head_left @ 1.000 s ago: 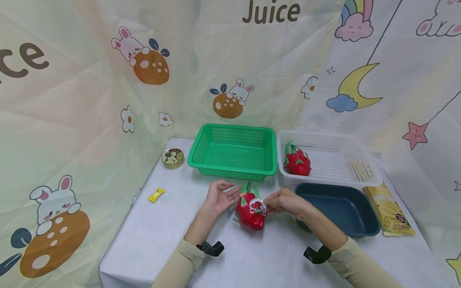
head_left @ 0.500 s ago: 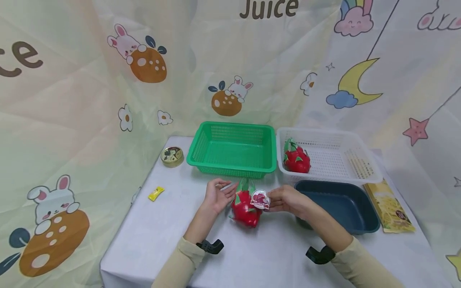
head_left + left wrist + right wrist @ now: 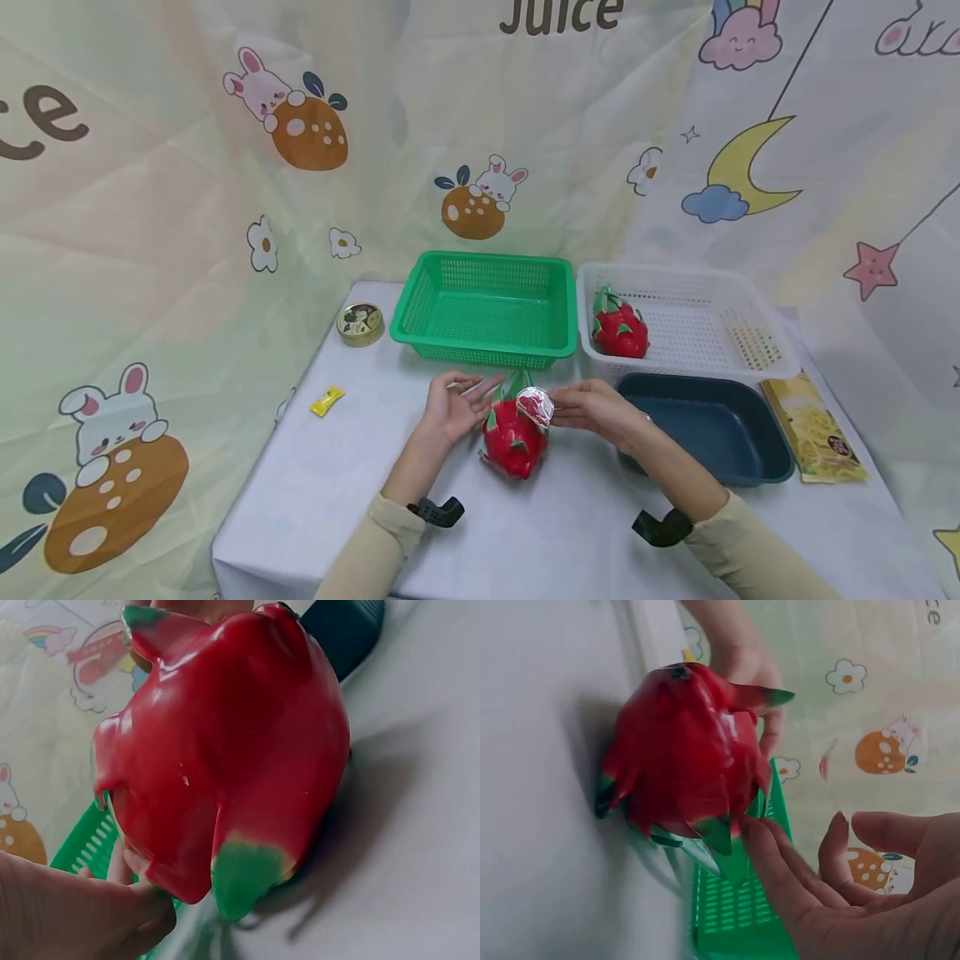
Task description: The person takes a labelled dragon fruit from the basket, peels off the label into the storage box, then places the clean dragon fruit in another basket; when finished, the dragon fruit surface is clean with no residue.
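Note:
A red dragon fruit (image 3: 514,443) with green-tipped scales stands on the white table between both hands. My left hand (image 3: 456,408) is at its left side, fingers loosely extended and close against the fruit; in the left wrist view this hand (image 3: 82,911) is partly hidden behind the fruit. My right hand (image 3: 600,410) pinches a round, shiny sticker (image 3: 536,406) between thumb and index finger, in front of the fruit's upper right. Seen from the right wrist, the sticker (image 3: 826,766) is nearly edge-on and apart from the fruit, while other right fingertips (image 3: 756,829) touch the fruit's scales.
Behind the hands stand a green basket (image 3: 483,354) and a white basket (image 3: 705,367) with another dragon fruit (image 3: 621,332) inside. A dark blue tub (image 3: 708,471) and a yellow packet (image 3: 817,433) are at right. A round tin (image 3: 360,324) and small yellow packet (image 3: 327,402) lie left.
The sticker, earlier seen against the fruit's upper right side, has come away in my right hand, risen slightly and tilted so that it glints. My left hand has barely moved.

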Demonstrator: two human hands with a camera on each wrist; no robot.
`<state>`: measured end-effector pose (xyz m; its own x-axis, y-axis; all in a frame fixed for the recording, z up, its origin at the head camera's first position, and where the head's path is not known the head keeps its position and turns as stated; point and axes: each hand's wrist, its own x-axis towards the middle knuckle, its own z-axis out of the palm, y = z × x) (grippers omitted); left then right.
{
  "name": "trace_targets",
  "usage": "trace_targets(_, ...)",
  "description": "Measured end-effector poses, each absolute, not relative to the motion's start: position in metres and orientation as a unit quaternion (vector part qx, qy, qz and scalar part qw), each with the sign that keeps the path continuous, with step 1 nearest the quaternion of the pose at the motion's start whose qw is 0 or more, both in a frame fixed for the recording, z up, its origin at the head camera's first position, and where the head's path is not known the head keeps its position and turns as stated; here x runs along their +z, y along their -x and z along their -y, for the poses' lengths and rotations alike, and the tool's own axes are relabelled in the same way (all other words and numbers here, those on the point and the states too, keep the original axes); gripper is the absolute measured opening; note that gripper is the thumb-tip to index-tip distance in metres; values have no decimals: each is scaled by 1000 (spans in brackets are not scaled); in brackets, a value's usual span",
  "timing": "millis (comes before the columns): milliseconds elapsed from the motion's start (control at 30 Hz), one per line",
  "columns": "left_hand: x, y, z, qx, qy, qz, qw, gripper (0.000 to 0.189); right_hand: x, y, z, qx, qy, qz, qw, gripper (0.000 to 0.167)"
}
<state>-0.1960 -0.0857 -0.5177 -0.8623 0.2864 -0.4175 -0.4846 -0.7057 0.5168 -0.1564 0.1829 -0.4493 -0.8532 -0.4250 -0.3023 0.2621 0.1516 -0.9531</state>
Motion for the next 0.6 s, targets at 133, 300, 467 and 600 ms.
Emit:
trace_targets(133, -516, 198, 87, 913, 154, -315, 207, 19, -449, 152, -181, -630, 69, -739, 231, 42)
trace_targets(300, -518, 199, 89, 916, 149, -310, 208, 18, -448, 151, -183, -613, 74, -752, 231, 44)
trace_targets(467, -520, 198, 92, 922, 141, -299, 202, 19, -446, 155, -197, -613, 78, -745, 252, 48)
trace_targets(600, -518, 198, 95, 926, 127, -295, 198, 26, -443, 164, -211, -619, 83, -731, 273, 48)
